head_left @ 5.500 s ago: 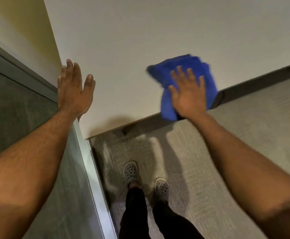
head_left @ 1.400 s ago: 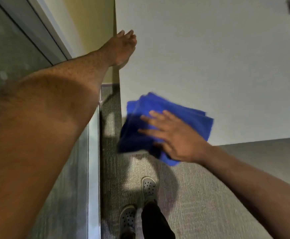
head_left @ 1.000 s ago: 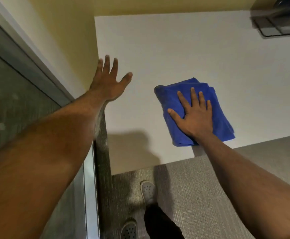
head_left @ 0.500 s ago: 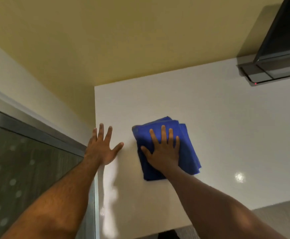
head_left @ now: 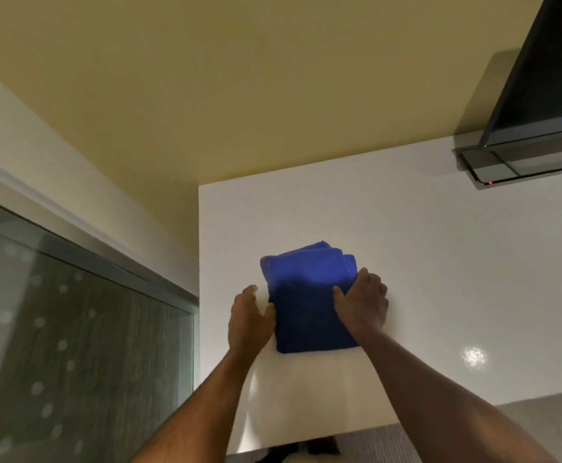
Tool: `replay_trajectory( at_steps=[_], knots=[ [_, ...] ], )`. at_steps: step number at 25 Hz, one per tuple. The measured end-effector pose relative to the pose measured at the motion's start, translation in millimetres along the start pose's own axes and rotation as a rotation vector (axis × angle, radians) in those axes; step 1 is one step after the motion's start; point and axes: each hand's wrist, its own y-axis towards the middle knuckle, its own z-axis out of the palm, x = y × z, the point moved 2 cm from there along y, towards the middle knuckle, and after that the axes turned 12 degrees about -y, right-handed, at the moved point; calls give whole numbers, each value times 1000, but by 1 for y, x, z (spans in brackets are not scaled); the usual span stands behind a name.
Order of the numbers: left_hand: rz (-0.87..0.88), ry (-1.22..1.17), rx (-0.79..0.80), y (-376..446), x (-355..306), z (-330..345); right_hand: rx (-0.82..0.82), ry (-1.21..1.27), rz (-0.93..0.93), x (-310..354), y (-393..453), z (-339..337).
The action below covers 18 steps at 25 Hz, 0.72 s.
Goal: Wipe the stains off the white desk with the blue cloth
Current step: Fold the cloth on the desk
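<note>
The folded blue cloth (head_left: 306, 299) lies flat on the white desk (head_left: 440, 262), near the desk's left edge. My right hand (head_left: 361, 304) grips the cloth's right edge, thumb on top and fingers curled around the side. My left hand (head_left: 249, 320) rests against the cloth's left edge, thumb touching it and fingers bent on the desk. I see no distinct stains on the desk surface.
A dark monitor (head_left: 547, 78) on a grey base (head_left: 520, 162) stands at the desk's back right. A yellow wall (head_left: 239, 78) runs behind the desk. A frosted glass partition (head_left: 55, 329) borders the desk's left side. Grey carpet (head_left: 557, 402) shows at the lower right.
My right hand slid from flat on top of the cloth to gripping its right edge. My left hand moved right to the cloth's left edge. The view tilted up slightly.
</note>
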Motion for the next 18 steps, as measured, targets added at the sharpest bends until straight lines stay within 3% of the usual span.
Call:
replay_trajectory(
  at_steps=[4, 9, 12, 14, 18],
  knots=[
    [-97, -170, 47, 4, -14, 12, 126, 21, 46, 6, 7, -2],
    [-17, -125, 122, 4, -24, 18, 199, 162, 90, 8, 3, -5],
    [-2, -154, 167, 4, -23, 19, 229, 345, -64, 13, 2, -18],
    [16, -148, 203, 7, -23, 15, 281, 296, -168, 15, 4, -26],
    [145, -138, 207, 19, -35, -15, 294, 331, -186, 26, 15, -42]
  ],
)
